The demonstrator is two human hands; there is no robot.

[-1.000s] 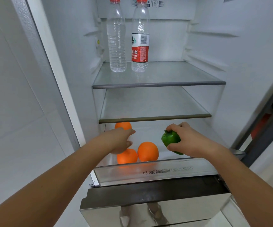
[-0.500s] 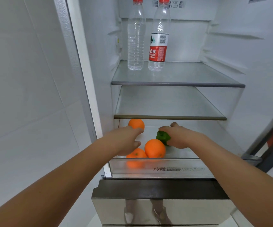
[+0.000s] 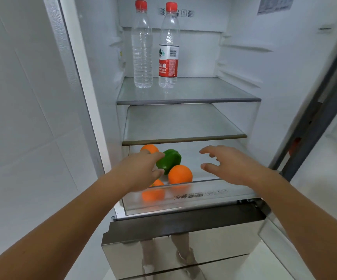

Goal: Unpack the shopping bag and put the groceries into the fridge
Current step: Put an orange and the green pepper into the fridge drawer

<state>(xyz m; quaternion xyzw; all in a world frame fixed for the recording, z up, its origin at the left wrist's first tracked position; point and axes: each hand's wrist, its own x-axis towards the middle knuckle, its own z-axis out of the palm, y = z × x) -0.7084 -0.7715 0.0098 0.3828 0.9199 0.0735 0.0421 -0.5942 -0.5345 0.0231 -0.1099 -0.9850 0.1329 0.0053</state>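
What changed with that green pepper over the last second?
The right hand carried the green pepper left and deeper into the drawer, set it down between the oranges and let go; it is open now, clear of it. The left hand stayed over the oranges; they and both bottles kept their places.

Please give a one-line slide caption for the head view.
Left hand and right hand, both open, at the fridge drawer where a green pepper lies among oranges; two water bottles stand above.
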